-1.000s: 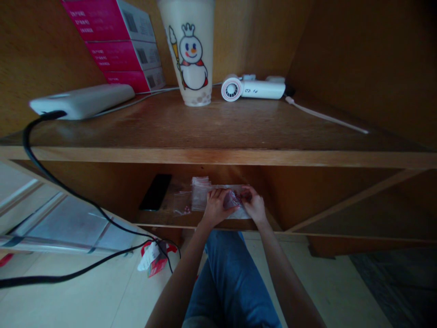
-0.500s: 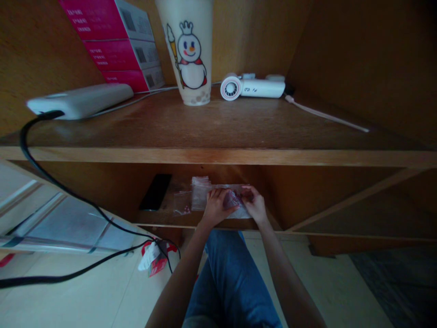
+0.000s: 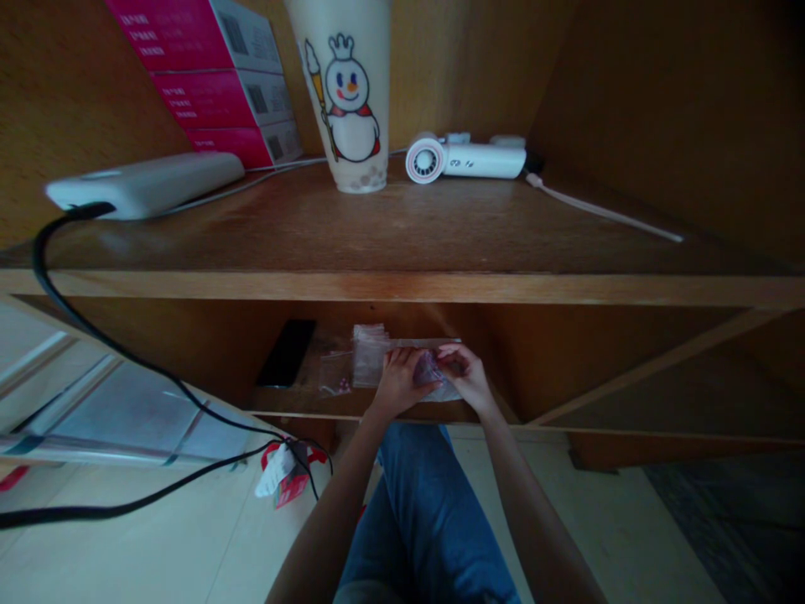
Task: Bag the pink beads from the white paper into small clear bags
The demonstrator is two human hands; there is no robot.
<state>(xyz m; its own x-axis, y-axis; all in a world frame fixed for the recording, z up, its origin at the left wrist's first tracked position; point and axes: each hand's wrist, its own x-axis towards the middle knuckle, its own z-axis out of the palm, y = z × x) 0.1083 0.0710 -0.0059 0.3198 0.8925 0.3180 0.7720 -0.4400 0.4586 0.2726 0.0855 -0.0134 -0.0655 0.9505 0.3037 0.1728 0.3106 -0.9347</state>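
Observation:
Inside the lower compartment lies a clear plastic bag (image 3: 449,394) with small purple-pink pieces (image 3: 428,366) in it, too small to name surely. My left hand (image 3: 400,382) grips its left side, thumb and fingers closed around the plastic. At the opening on the right, my right hand (image 3: 466,376) has its fingers bent together in a pinch over the pieces; what is between the fingertips is hidden. Left of my hands are a stack of small clear zip bags (image 3: 369,352) and one separate zip bag (image 3: 335,372) holding several pink pieces.
A black phone (image 3: 287,353) lies at the compartment's left. On the shelf (image 3: 402,239) above stand a drink cup (image 3: 352,109), a white handheld fan (image 3: 469,159), pink boxes (image 3: 207,92) and a white power strip (image 3: 148,182). Its black cable (image 3: 138,365) hangs down at the left.
My right hand has shifted slightly left over the purple-pink pieces, its fingers curling in more. My left hand stays nearly where it was.

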